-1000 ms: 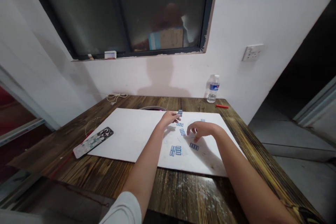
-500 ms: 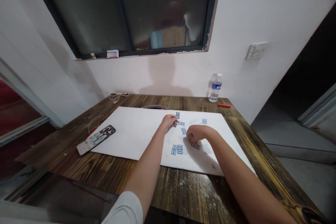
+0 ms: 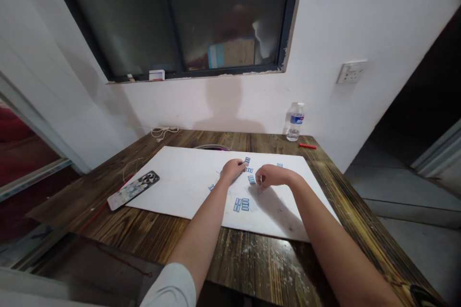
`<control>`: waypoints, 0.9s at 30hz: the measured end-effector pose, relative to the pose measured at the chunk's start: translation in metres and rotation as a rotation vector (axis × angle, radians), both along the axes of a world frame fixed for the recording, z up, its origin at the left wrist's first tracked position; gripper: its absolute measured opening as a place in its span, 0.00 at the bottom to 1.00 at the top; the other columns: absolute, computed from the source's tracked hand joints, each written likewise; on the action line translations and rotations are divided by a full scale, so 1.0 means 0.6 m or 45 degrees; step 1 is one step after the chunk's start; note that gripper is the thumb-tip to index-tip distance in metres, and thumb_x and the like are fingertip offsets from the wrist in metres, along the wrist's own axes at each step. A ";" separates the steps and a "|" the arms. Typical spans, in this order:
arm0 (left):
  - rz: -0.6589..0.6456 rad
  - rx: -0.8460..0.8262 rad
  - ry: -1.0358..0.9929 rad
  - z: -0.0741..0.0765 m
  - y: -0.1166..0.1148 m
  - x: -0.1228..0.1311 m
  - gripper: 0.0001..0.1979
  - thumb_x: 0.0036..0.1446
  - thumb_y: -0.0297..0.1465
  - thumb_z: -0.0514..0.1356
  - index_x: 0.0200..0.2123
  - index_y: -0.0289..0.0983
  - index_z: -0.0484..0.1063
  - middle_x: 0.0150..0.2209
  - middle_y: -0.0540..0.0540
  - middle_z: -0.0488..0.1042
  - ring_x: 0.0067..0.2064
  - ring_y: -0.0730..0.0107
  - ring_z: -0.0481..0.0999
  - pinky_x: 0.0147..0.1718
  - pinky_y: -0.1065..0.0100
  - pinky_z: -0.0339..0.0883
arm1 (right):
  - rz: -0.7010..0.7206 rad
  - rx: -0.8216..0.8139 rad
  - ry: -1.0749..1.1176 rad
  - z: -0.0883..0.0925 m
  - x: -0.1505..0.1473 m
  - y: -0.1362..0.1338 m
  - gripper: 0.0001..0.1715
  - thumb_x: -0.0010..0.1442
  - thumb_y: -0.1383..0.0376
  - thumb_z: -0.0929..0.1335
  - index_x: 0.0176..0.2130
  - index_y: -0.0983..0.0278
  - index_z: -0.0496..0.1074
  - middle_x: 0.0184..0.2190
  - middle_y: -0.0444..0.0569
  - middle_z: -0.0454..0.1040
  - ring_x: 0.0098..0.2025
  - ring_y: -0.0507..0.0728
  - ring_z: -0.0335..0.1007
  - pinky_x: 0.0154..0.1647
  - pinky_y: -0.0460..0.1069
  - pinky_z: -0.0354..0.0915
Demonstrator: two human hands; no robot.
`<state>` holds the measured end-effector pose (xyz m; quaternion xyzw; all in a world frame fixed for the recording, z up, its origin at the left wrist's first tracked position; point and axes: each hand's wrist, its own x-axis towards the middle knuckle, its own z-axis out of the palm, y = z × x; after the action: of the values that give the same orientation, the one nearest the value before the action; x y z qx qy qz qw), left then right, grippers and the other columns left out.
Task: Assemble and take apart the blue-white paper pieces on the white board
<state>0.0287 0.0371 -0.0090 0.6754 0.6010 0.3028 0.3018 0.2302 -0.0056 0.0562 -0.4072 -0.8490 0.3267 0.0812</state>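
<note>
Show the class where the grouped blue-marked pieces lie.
In the head view, the grouped blue-marked pieces lie on the white board, just below the left hand and right hand.

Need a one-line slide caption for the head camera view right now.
Left hand and right hand work among small blue-patterned pieces on a white board atop a dark wooden table.

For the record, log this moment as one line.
left hand: beside blue-printed piece | right hand: near second blue-printed piece | surface: white board
</note>
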 end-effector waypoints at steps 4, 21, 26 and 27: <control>0.011 0.035 0.058 0.001 0.000 0.002 0.20 0.54 0.48 0.57 0.26 0.37 0.76 0.24 0.49 0.75 0.26 0.70 0.70 0.27 0.70 0.56 | -0.281 0.098 0.344 -0.012 0.001 0.017 0.07 0.45 0.61 0.72 0.25 0.62 0.75 0.22 0.44 0.75 0.27 0.54 0.69 0.29 0.47 0.61; -0.320 0.319 -0.182 0.006 -0.011 0.020 0.18 0.61 0.41 0.50 0.29 0.37 0.73 0.29 0.49 0.74 0.33 0.69 0.71 0.38 0.69 0.62 | -0.836 0.326 0.765 -0.069 -0.016 0.040 0.21 0.48 0.51 0.73 0.39 0.62 0.74 0.27 0.46 0.77 0.29 0.55 0.72 0.32 0.49 0.65; -0.360 0.326 -0.095 0.014 -0.020 0.023 0.19 0.62 0.43 0.48 0.31 0.37 0.72 0.31 0.48 0.74 0.35 0.68 0.72 0.39 0.70 0.63 | -0.839 0.251 0.790 -0.073 -0.017 0.044 0.21 0.48 0.54 0.73 0.39 0.64 0.77 0.26 0.47 0.77 0.28 0.55 0.72 0.31 0.49 0.66; -0.371 0.330 -0.088 0.015 -0.021 0.024 0.19 0.63 0.42 0.48 0.31 0.37 0.73 0.32 0.48 0.74 0.36 0.68 0.72 0.39 0.70 0.63 | -0.841 0.236 0.788 -0.074 -0.017 0.046 0.20 0.47 0.55 0.72 0.38 0.64 0.77 0.26 0.47 0.77 0.28 0.55 0.72 0.31 0.49 0.66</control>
<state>0.0429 0.0246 -0.0001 0.7776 0.4421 0.3537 0.2735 0.2201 0.0218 0.0116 -0.5303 -0.6354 0.3121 0.4666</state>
